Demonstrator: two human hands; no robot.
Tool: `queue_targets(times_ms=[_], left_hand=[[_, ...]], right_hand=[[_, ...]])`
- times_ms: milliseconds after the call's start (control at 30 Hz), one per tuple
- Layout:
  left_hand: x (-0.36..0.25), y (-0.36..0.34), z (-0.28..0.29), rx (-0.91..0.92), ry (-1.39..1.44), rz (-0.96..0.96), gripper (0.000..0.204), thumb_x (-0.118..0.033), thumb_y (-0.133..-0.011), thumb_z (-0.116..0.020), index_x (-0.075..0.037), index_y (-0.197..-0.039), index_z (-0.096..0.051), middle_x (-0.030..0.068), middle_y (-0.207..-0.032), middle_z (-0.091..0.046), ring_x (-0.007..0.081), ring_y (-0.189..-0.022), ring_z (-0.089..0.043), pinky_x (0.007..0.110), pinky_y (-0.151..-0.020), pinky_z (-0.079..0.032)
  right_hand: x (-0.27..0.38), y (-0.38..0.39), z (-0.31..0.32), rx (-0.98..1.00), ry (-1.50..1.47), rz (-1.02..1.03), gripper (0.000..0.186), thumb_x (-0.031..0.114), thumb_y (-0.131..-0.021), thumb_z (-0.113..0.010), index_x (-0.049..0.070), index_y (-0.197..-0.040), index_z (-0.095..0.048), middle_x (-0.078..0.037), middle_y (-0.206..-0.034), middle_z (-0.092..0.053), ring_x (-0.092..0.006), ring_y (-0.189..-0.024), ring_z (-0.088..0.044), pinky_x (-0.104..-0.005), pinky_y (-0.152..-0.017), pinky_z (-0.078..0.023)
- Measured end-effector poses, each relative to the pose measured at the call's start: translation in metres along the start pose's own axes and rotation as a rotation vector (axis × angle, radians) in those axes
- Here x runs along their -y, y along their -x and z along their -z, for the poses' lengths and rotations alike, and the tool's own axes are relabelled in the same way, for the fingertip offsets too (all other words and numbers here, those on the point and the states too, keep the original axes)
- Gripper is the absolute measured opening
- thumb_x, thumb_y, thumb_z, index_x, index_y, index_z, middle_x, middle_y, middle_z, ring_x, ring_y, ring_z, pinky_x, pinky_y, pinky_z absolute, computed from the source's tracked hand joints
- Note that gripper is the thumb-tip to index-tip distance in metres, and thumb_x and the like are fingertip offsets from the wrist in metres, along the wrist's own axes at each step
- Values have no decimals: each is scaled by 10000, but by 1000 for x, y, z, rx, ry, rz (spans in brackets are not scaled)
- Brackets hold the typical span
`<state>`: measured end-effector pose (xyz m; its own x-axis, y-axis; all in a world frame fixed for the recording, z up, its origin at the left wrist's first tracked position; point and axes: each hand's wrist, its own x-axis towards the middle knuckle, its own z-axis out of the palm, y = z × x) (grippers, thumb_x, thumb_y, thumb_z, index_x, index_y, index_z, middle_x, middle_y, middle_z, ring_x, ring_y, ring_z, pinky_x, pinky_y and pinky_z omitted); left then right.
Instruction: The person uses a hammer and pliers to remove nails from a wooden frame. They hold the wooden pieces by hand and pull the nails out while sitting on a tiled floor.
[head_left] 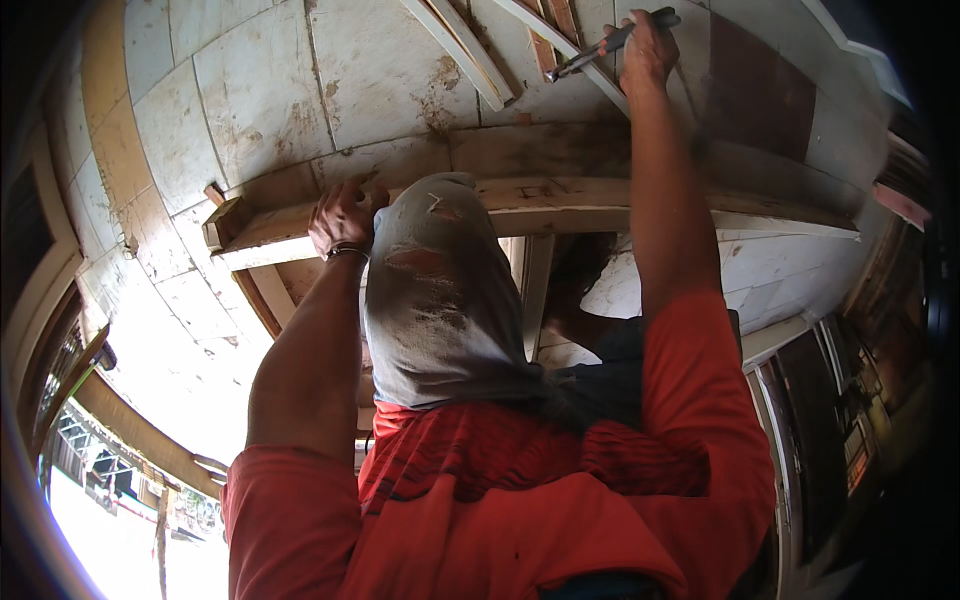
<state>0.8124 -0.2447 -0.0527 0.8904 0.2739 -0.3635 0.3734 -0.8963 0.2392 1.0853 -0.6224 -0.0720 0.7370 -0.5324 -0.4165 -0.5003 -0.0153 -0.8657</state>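
Observation:
A wooden frame of pale planks lies across the floor before me, and my bent knee in torn grey trousers presses over its near plank. Left of the knee, my left hand is on that plank, its fingers curled over the wood. Farther off at the upper right, my right hand is wrapped round a hand tool with a dark grip and a narrow metal end. The tool's end points left, above loose wooden strips; its exact kind is hard to make out.
More pale strips lie on the stained tile floor at the far side. A dark red tile patch is at the upper right. Bright daylight enters at the lower left; dark clutter stands along the right.

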Motion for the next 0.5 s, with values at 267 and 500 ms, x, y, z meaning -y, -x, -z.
queue_targets(times_ms=[267,500], left_hand=[[-3,0,2,16,31,65,355,-535,-811,-706,-247,-1017,-733,-12,-909,-720,235,-916,-694,400,-789,-541],[-2,0,3,33,26,94,324,-512,-817,-718,-252,-1009,-733,-20,-896,-724,232,-903,-699,397,-767,-544]], right_hand=[[-6,23,90,669,-825,-324,522,393,-1036,-473,113,-597,-437,-303,-1279,-566,-422,-1325,-497,-480,-950,-511],[-58,21,74,1017,-703,-760,653,471,-1060,-321,70,-571,-483,-358,-1388,-494,-475,-1385,-396,-610,-1072,-413]])
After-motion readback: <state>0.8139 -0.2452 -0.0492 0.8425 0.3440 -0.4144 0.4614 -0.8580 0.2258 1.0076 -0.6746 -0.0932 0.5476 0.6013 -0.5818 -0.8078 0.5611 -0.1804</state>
